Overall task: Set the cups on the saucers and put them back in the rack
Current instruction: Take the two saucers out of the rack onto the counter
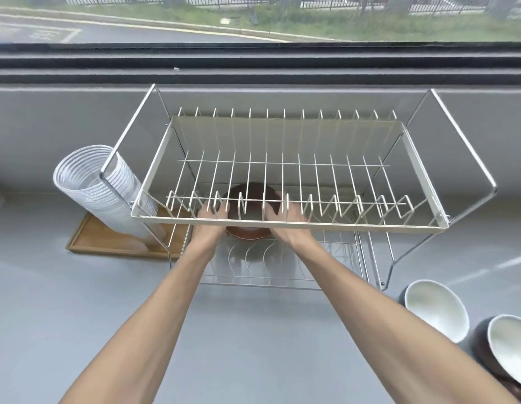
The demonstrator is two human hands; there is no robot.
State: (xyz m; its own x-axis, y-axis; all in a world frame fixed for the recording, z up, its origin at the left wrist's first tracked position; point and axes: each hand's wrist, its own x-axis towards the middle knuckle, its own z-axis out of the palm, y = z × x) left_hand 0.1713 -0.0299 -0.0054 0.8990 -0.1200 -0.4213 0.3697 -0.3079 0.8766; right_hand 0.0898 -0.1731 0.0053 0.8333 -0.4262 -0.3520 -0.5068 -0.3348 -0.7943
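A two-tier wire dish rack [288,221] stands on the grey counter by the window. Both my hands reach under its upper tier. My left hand [211,217] and my right hand [285,218] grip the two sides of a brown saucer [249,233] over the lower tier; the upper tier's wires partly hide what sits on the saucer. Two grey cups with white insides [435,307] [510,345] stand at the right front, the nearer one on a brown saucer [512,389] at the frame's edge.
A tall stack of white disposable cups [87,182] leans on a wooden tray [107,242] left of the rack. The lower tier's curved wires [253,258] lie below my wrists. A window ledge [253,68] runs behind the rack.
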